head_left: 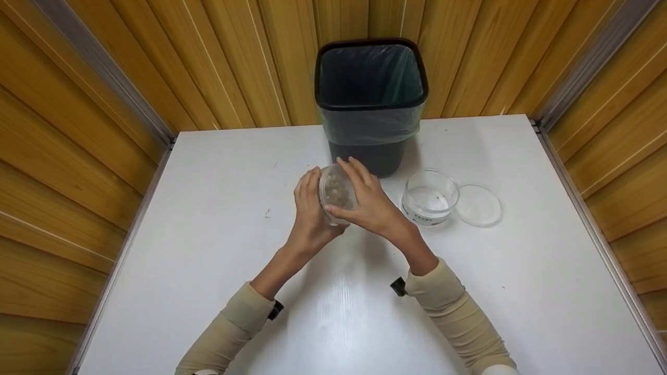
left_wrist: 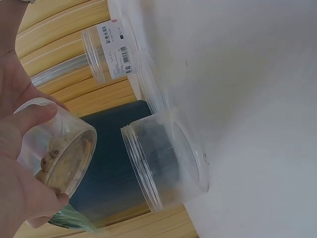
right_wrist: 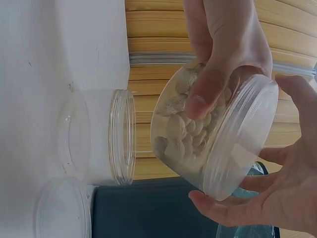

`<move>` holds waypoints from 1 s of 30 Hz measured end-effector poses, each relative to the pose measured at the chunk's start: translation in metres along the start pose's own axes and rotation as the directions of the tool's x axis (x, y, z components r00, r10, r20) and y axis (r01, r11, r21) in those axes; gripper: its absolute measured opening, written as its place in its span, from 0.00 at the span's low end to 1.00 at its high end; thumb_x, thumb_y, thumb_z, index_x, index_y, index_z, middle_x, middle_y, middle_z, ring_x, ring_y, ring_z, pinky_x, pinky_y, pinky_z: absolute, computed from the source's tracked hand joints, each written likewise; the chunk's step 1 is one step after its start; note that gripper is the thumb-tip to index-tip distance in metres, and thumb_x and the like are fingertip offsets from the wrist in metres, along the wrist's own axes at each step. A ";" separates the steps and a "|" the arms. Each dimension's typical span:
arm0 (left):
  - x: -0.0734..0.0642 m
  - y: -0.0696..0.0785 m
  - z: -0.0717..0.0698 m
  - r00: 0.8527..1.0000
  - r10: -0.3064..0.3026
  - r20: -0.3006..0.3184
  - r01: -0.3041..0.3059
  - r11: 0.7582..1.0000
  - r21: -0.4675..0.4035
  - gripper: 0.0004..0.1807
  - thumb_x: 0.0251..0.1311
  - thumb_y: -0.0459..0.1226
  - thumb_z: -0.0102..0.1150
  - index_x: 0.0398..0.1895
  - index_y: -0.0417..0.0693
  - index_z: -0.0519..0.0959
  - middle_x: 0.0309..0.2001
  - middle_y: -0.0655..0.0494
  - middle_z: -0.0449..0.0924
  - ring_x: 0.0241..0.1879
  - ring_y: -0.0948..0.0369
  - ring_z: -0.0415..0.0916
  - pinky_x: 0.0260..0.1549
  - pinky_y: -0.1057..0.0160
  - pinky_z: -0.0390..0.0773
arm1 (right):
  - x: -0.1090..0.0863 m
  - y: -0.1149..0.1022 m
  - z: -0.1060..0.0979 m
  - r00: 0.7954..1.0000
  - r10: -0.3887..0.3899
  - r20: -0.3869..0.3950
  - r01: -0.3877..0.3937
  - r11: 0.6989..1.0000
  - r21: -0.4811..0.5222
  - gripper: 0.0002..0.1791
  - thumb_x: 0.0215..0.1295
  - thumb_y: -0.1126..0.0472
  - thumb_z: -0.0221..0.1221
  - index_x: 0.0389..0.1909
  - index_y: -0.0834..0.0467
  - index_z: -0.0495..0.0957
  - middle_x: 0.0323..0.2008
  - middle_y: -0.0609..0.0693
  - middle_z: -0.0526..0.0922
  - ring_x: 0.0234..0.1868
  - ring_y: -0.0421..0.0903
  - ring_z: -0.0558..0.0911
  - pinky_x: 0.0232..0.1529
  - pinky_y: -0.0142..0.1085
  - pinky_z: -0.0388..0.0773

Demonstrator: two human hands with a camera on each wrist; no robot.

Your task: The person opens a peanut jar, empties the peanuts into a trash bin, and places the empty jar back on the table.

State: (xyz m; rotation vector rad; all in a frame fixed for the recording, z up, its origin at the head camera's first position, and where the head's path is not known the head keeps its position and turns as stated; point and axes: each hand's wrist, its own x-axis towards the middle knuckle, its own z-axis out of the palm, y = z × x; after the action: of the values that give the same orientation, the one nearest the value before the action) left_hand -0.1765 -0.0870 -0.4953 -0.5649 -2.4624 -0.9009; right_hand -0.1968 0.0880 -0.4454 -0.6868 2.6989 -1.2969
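Both hands hold a clear plastic jar (head_left: 337, 194) above the table, tilted, with pale rounded pieces inside. My left hand (head_left: 308, 216) grips the jar's body, its thumb pressed along the wall in the right wrist view. Fingers of my right hand (head_left: 371, 204) curl around the rim of the frosted lid (right_wrist: 242, 144), which sits on the jar. Below the held jar, an uncovered clear jar (left_wrist: 163, 161) stands on the table. It is mostly hidden by the hands in the head view. What the pale pieces are, I cannot tell.
A dark bin (head_left: 365, 156) with a plastic liner stands at the table's back, against wood-patterned panels. To the right is another uncovered clear jar (head_left: 430, 205) with a printed label. A round clear lid (head_left: 479, 205) lies beside it on the white table (head_left: 208, 208).
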 end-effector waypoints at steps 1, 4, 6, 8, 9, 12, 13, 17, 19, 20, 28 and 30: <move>-0.001 0.001 0.001 1.000 0.011 -0.002 -0.011 1.000 0.002 0.73 0.28 0.38 0.89 0.76 0.36 0.46 0.74 0.38 0.51 0.75 0.44 0.48 0.72 0.45 0.59 | 0.000 0.000 -0.001 1.000 0.000 0.003 0.000 1.000 -0.006 0.56 0.58 0.37 0.69 0.82 0.48 0.50 0.80 0.58 0.47 0.77 0.65 0.53 0.68 0.67 0.60; -0.001 0.002 0.003 0.999 0.034 -0.002 -0.034 0.999 0.005 0.73 0.27 0.37 0.89 0.76 0.35 0.46 0.74 0.37 0.51 0.75 0.43 0.47 0.72 0.45 0.59 | -0.002 0.001 -0.002 1.000 -0.011 0.004 0.011 1.000 -0.023 0.59 0.56 0.37 0.70 0.82 0.49 0.49 0.80 0.59 0.48 0.76 0.66 0.53 0.68 0.67 0.62; -0.001 0.001 0.004 0.999 0.044 0.003 -0.044 0.999 0.004 0.73 0.27 0.37 0.89 0.77 0.36 0.46 0.75 0.37 0.50 0.75 0.43 0.47 0.72 0.45 0.60 | -0.002 0.001 -0.002 1.000 -0.023 -0.003 0.023 0.999 -0.032 0.59 0.55 0.39 0.71 0.82 0.50 0.49 0.79 0.61 0.49 0.76 0.66 0.55 0.67 0.66 0.63; 0.000 0.000 0.004 0.998 0.056 0.003 -0.056 0.998 0.004 0.72 0.29 0.37 0.88 0.77 0.36 0.47 0.75 0.37 0.50 0.75 0.43 0.47 0.73 0.45 0.59 | -0.002 0.001 -0.002 0.999 -0.042 -0.014 0.042 0.998 -0.038 0.59 0.54 0.41 0.72 0.81 0.52 0.50 0.78 0.62 0.50 0.75 0.66 0.56 0.67 0.65 0.65; 0.000 -0.001 0.004 0.998 0.064 0.002 -0.064 0.998 0.005 0.72 0.29 0.37 0.88 0.77 0.36 0.47 0.75 0.37 0.50 0.75 0.43 0.47 0.73 0.45 0.58 | -0.002 0.002 -0.001 0.998 -0.054 -0.021 0.053 0.998 -0.044 0.59 0.54 0.42 0.72 0.81 0.53 0.50 0.78 0.63 0.51 0.75 0.66 0.56 0.67 0.65 0.65; -0.001 -0.005 0.004 0.996 0.088 -0.006 -0.088 0.996 0.012 0.70 0.31 0.37 0.87 0.76 0.35 0.47 0.75 0.37 0.50 0.75 0.42 0.47 0.73 0.45 0.58 | -0.001 0.002 0.002 0.996 -0.088 -0.032 0.086 0.994 -0.060 0.58 0.54 0.43 0.73 0.80 0.55 0.51 0.76 0.63 0.54 0.74 0.66 0.58 0.67 0.63 0.66; -0.001 -0.006 0.004 0.995 0.097 -0.010 -0.096 0.995 0.011 0.70 0.31 0.36 0.87 0.76 0.35 0.47 0.75 0.37 0.50 0.75 0.42 0.47 0.73 0.45 0.58 | -0.001 0.002 0.002 0.995 -0.096 -0.034 0.093 0.994 -0.065 0.58 0.54 0.43 0.72 0.80 0.55 0.52 0.76 0.63 0.54 0.74 0.65 0.58 0.67 0.63 0.66; -0.001 -0.008 0.004 0.993 0.119 -0.014 -0.119 0.993 0.004 0.70 0.30 0.33 0.87 0.77 0.34 0.47 0.75 0.38 0.50 0.75 0.43 0.46 0.73 0.47 0.59 | -0.001 0.004 0.003 0.991 -0.123 -0.049 0.119 0.990 -0.076 0.57 0.54 0.43 0.73 0.79 0.56 0.53 0.75 0.61 0.56 0.74 0.62 0.60 0.68 0.59 0.67; 0.000 -0.008 0.005 0.992 0.127 -0.020 -0.127 0.992 0.001 0.70 0.31 0.33 0.86 0.77 0.35 0.47 0.75 0.39 0.50 0.76 0.43 0.46 0.73 0.47 0.59 | -0.001 0.005 0.003 0.988 -0.140 -0.066 0.135 0.988 -0.080 0.57 0.53 0.43 0.73 0.79 0.56 0.55 0.75 0.60 0.57 0.73 0.60 0.61 0.69 0.58 0.67; 0.000 -0.008 0.005 0.991 0.132 -0.024 -0.132 0.991 0.004 0.69 0.32 0.34 0.86 0.77 0.35 0.47 0.76 0.38 0.50 0.76 0.43 0.45 0.73 0.47 0.59 | -0.001 0.005 0.003 0.986 -0.152 -0.075 0.146 0.986 -0.081 0.57 0.52 0.43 0.74 0.79 0.56 0.55 0.74 0.60 0.58 0.73 0.60 0.61 0.69 0.57 0.67; 0.002 -0.009 0.007 0.982 0.179 -0.055 -0.176 0.983 0.056 0.67 0.37 0.37 0.86 0.76 0.33 0.47 0.76 0.37 0.50 0.76 0.42 0.46 0.73 0.49 0.61 | -0.002 0.008 0.003 0.968 -0.213 -0.133 0.200 0.974 -0.103 0.57 0.47 0.46 0.77 0.76 0.57 0.60 0.74 0.61 0.60 0.73 0.59 0.62 0.69 0.56 0.67; 0.004 -0.009 0.006 0.977 0.200 -0.069 -0.194 0.977 0.085 0.66 0.38 0.37 0.86 0.75 0.33 0.48 0.75 0.36 0.51 0.76 0.41 0.47 0.73 0.49 0.61 | -0.001 0.008 0.003 0.962 -0.232 -0.146 0.218 0.970 -0.108 0.57 0.46 0.46 0.77 0.76 0.58 0.61 0.74 0.63 0.60 0.74 0.60 0.61 0.70 0.56 0.67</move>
State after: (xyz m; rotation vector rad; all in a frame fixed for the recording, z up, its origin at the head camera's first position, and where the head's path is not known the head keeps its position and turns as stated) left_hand -0.1858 -0.0881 -0.5018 -0.7183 -2.3133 -0.7304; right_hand -0.1975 0.0903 -0.4534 -0.9670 2.8918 -1.3339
